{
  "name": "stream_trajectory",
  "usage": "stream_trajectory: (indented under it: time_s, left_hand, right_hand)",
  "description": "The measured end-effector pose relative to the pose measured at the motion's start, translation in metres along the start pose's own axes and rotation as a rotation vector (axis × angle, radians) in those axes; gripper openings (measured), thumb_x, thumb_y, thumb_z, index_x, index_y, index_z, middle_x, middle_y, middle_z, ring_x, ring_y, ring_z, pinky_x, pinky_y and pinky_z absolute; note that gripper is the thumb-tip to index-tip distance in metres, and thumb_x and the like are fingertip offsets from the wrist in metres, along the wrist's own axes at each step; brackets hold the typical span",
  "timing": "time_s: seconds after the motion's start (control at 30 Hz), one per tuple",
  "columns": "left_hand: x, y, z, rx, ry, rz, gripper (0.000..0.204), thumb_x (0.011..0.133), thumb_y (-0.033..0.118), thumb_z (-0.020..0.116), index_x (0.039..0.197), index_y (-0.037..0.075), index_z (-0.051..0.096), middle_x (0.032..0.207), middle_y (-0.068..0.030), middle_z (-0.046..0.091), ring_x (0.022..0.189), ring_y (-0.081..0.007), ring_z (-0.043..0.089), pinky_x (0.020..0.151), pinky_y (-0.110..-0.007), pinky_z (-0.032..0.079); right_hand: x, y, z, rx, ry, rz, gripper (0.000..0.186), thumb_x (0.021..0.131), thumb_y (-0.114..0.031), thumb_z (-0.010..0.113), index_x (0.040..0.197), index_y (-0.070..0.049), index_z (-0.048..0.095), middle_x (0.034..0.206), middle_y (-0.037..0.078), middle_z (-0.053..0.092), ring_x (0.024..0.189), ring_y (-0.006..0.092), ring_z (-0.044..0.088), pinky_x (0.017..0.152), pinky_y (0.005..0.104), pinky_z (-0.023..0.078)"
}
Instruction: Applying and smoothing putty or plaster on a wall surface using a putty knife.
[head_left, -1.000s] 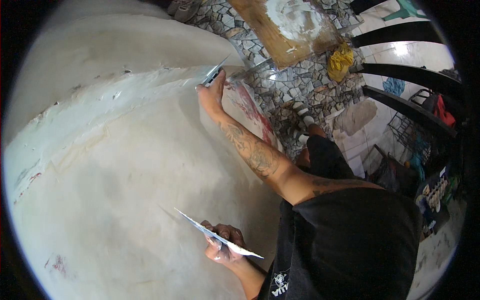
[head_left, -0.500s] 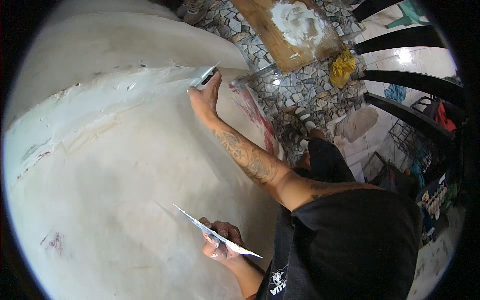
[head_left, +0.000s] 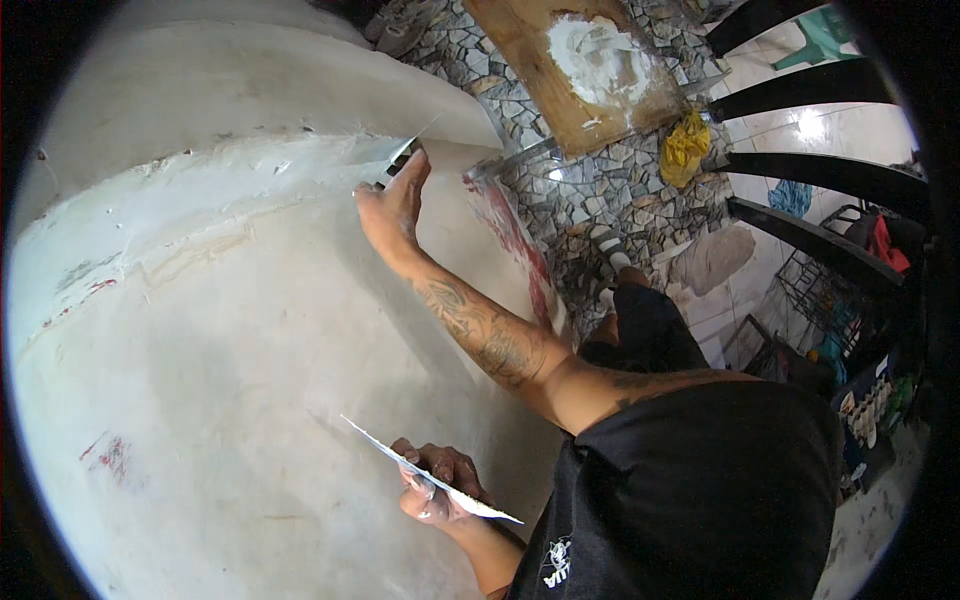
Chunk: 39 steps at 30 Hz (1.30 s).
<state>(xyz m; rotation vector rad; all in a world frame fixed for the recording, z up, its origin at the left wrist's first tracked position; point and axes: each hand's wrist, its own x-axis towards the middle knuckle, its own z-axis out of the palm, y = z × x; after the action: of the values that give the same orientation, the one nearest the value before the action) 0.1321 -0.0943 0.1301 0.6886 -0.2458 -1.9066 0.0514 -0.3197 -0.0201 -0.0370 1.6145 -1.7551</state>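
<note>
My right hand (head_left: 395,205), on the tattooed arm, is reached out to the pale wall (head_left: 250,370). It is closed on a putty knife (head_left: 407,160), whose thin blade lies close to a band of wet-looking filler (head_left: 230,180); the hand hides much of the tool. Lower down, my left hand (head_left: 435,490) grips a flat scraper blade (head_left: 385,448), seen nearly edge-on. White putty (head_left: 480,508) coats part of this blade's edge. The left hand stays in front of the wall, apart from it.
A wooden board (head_left: 520,60) bearing a heap of white putty (head_left: 600,60) lies on the broken-stone floor (head_left: 570,190). Beside it is a yellow plastic bag (head_left: 685,148). Dark curved bars (head_left: 810,165) stand at the right, with a green plastic stool (head_left: 822,38) beyond.
My right hand has shifted slightly left along the filler band with the putty knife. The left hand with the scraper blade has moved only a little left.
</note>
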Motion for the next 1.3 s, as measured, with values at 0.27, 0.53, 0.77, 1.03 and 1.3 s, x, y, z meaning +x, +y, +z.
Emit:
stream_trajectory:
  time_s: [0.27, 0.53, 0.77, 1.03, 1.3]
  left_hand:
    - [-0.007, 0.000, 0.002, 0.027, 0.017, 0.047, 0.026, 0.073, 0.003, 0.049, 0.098, 0.002, 0.043, 0.077, -0.0218, 0.056, 0.041, -0.0288, 0.053, 0.030, -0.036, 0.045]
    - [-0.005, 0.004, 0.008, 0.149, -0.077, -0.001, 0.034, 0.071, 0.001, 0.046, 0.105, 0.006, 0.043, 0.078, -0.0109, 0.057, 0.034, -0.0107, 0.040, 0.024, -0.024, 0.036]
    - [-0.007, 0.005, 0.006, 0.157, -0.083, 0.007, 0.034, 0.071, 0.001, 0.046, 0.104, 0.006, 0.043, 0.078, -0.0110, 0.056, 0.036, -0.0112, 0.041, 0.025, -0.024, 0.036]
    - [-0.008, 0.002, 0.010, 0.135, -0.080, 0.015, 0.035, 0.069, 0.000, 0.049, 0.103, 0.005, 0.043, 0.075, -0.0101, 0.055, 0.036, -0.0104, 0.042, 0.026, -0.025, 0.036]
    - [-0.008, 0.004, 0.012, 0.082, -0.076, -0.007, 0.039, 0.066, -0.003, 0.049, 0.104, 0.004, 0.043, 0.071, -0.0081, 0.054, 0.031, -0.0092, 0.035, 0.025, -0.024, 0.033]
  right_hand:
    - [-0.012, -0.026, 0.002, -0.023, -0.044, 0.002, 0.063, 0.063, 0.002, 0.054, 0.115, 0.008, 0.017, 0.106, 0.025, 0.029, 0.104, 0.0391, 0.033, 0.087, 0.0426, 0.030]
    - [-0.019, -0.033, 0.008, -0.038, -0.023, -0.015, 0.062, 0.063, -0.001, 0.056, 0.112, 0.007, 0.019, 0.107, 0.022, 0.028, 0.104, 0.0359, 0.033, 0.089, 0.0409, 0.029]
    - [-0.027, -0.046, 0.008, 0.004, -0.039, -0.017, 0.064, 0.063, -0.001, 0.057, 0.114, 0.006, 0.018, 0.108, 0.022, 0.028, 0.104, 0.0363, 0.033, 0.089, 0.0412, 0.029]
    - [-0.034, -0.055, 0.008, 0.017, -0.048, -0.033, 0.067, 0.065, 0.001, 0.056, 0.117, 0.006, 0.016, 0.109, 0.022, 0.028, 0.105, 0.0369, 0.032, 0.090, 0.0411, 0.029]
    - [-0.043, -0.066, 0.010, -0.011, -0.112, -0.097, 0.069, 0.065, 0.002, 0.055, 0.119, 0.008, 0.012, 0.110, 0.023, 0.026, 0.106, 0.0365, 0.032, 0.091, 0.0414, 0.028]
